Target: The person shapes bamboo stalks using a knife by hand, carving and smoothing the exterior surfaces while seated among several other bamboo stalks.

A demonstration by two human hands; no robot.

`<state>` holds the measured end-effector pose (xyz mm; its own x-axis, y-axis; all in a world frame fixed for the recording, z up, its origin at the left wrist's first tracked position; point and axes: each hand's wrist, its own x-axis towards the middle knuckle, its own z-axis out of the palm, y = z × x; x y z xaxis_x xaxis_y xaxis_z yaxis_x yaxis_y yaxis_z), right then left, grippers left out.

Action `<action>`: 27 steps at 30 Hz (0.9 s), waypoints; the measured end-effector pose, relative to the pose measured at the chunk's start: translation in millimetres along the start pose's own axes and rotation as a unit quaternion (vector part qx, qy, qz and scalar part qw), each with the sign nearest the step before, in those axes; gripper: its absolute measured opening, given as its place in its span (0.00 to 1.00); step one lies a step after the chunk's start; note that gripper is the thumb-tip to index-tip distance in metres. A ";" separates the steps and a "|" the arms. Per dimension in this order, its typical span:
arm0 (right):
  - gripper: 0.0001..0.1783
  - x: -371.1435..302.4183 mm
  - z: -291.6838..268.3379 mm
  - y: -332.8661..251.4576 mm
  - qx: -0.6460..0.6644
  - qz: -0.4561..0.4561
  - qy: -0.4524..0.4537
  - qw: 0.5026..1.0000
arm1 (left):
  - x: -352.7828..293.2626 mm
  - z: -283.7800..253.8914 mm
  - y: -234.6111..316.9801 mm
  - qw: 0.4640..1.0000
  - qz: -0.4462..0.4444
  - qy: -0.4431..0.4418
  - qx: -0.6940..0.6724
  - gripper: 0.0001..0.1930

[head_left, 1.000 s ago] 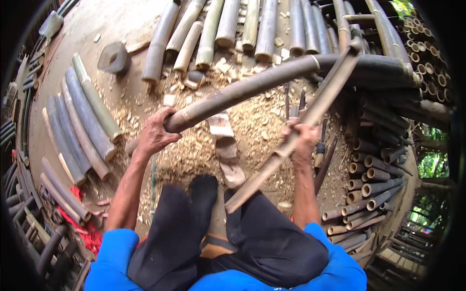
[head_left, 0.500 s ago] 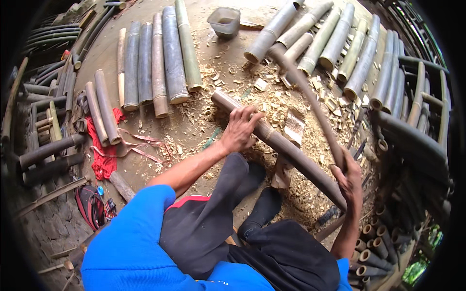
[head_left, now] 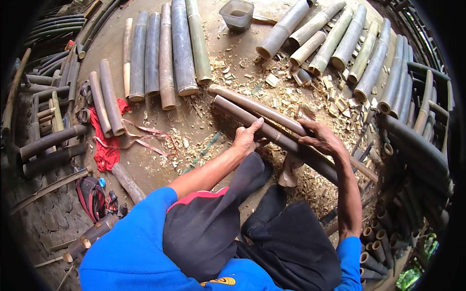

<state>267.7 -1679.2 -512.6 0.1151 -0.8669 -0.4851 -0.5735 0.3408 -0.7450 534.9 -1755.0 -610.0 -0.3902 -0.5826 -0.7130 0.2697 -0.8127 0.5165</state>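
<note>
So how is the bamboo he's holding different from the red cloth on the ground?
The bamboo pole is long, stiff and brown, while the red cloth is soft, crumpled and bright. The left hand and right hand grip the pole; nobody touches the cloth. Both sit among wood chips.

You sit on the floor (head_left: 160, 145) with two long bamboo poles (head_left: 272, 127) lying side by side across your knees, running from upper left to lower right. Your left hand (head_left: 246, 138) grips the nearer pole; your right hand (head_left: 323, 139) rests on them further right. Ahead to the left, a row of cut bamboo tubes (head_left: 167, 53) lies on the floor. Ahead to the right lies another row (head_left: 335, 43), with a small tub (head_left: 236, 13) between the rows. A cloth strip (head_left: 108, 140) lies left of your legs.
</note>
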 end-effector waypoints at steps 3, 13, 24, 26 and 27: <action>0.37 -19.9 6.5 22.2 0.003 0.005 0.044 0.999 | 4.5 16.1 -7.9 1.000 -0.010 -0.001 0.000 0.27; 0.21 -1.9 51.3 34.1 -0.068 -0.062 0.188 0.978 | 23.5 -19.4 11.7 0.998 0.010 0.008 0.065 0.37; 0.38 -35.5 55.7 49.7 -0.187 0.043 0.254 0.948 | 24.6 -28.3 12.6 0.996 0.007 0.002 0.084 0.36; 0.39 -59.6 31.4 38.7 -0.197 0.185 0.167 0.948 | 28.7 -33.2 13.8 0.998 0.017 -0.005 0.061 0.34; 0.36 -72.3 31.7 61.0 -0.164 0.133 0.184 0.960 | 29.9 -23.7 7.3 0.999 0.015 -0.013 0.028 0.31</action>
<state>250.2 -1584.2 -537.6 -0.3307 -0.8556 -0.3983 -0.7746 0.4871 -0.4035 546.0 -1778.6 -638.8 -0.4052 -0.6058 -0.6846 0.2318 -0.7925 0.5641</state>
